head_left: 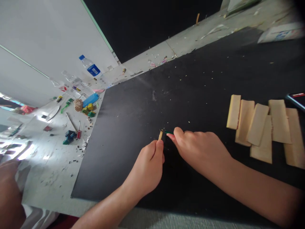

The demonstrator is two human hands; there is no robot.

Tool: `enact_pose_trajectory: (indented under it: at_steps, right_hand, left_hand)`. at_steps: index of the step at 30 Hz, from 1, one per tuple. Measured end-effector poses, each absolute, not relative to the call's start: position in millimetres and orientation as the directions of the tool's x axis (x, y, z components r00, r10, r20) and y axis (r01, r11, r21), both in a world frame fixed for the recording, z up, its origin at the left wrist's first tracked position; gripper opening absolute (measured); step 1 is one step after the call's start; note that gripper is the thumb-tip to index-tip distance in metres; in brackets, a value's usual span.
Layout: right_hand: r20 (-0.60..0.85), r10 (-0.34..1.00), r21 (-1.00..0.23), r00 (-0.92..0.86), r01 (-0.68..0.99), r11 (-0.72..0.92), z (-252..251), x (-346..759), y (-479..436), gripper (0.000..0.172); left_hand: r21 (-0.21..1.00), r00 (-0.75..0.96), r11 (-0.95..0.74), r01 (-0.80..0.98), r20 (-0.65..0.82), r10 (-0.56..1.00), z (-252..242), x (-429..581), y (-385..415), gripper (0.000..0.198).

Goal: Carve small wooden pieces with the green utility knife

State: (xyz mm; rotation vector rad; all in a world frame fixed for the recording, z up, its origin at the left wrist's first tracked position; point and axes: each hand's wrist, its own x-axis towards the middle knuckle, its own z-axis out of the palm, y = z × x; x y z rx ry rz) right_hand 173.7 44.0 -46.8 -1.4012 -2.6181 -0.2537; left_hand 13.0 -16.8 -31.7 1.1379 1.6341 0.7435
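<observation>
My left hand (pixel 150 163) is closed around a small pale wooden piece (pixel 160 135), whose narrow end sticks up past the thumb. Just to the right, my right hand (pixel 199 146) is closed on a slim green-handled tool (pixel 169 131). The tool's tip points left and meets or nearly meets the top of the wooden piece; its exact shape is too small to make out. Both hands are above a black board (pixel 124 143), and tiny pale chips are scattered around them.
Several flat wooden slats (pixel 258 122) lie overlapping at the right, near a phone (pixel 297 100). On the left are plastic bottles (pixel 91 67), a red-handled screwdriver (pixel 79 132), a ball of twine (pixel 78 104) and small coloured blocks (pixel 89 108). Part of another person (pixel 10 190) shows at lower left.
</observation>
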Motion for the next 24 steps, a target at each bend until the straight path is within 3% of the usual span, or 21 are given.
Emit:
enact_pose_trajectory:
  at_steps: [8, 18, 24]
  right_hand:
    - [0.167, 0.825, 0.073, -0.540, 0.841, 0.536, -41, 172, 42, 0.046]
    - [0.176, 0.873, 0.019, -0.454, 0.889, 0.458, -45, 176, 44, 0.047]
    - [0.187, 0.902, -0.136, -0.388, 0.900, 0.415, -41, 181, 51, 0.049]
  left_hand:
    - [0.849, -0.088, 0.452, 0.275, -0.446, 0.891, -24, 14, -20, 0.051]
    - [0.923, -0.112, 0.352, 0.153, -0.338, 0.935, -11, 16, -19, 0.044]
    - [0.933, -0.077, 0.347, 0.098, -0.341, 0.937, -19, 15, -12, 0.036]
